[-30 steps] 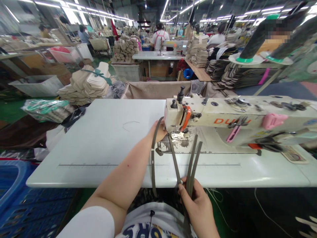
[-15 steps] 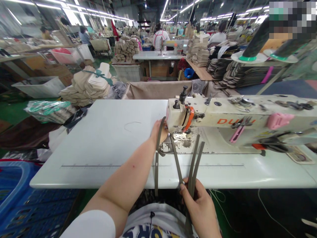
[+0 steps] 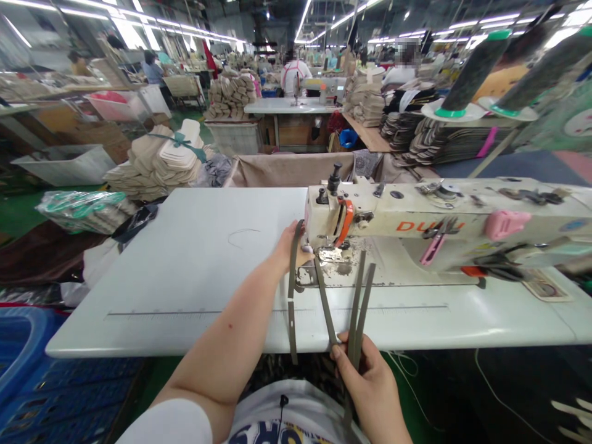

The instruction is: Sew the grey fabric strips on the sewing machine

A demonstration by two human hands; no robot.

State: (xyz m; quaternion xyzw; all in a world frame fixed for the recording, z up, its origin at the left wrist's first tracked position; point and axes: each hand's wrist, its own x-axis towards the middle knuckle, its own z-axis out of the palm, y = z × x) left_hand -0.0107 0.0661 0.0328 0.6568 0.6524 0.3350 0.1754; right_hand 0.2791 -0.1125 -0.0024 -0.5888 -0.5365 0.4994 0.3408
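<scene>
The strip (image 3: 326, 302) runs from beneath the machine (image 3: 383, 213) to the right hand (image 3: 370, 385), whose fingers pinch it and 2 spares (image 3: 356, 302); uneven pulling could skew it, though the left hand's (image 3: 296, 250) hidden grip I cannot tell.

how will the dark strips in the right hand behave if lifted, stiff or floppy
The strips probably flex without going limp: their ends extend past the right hand with only a slight curve. Looking thin and narrow, they are likely light.
</scene>
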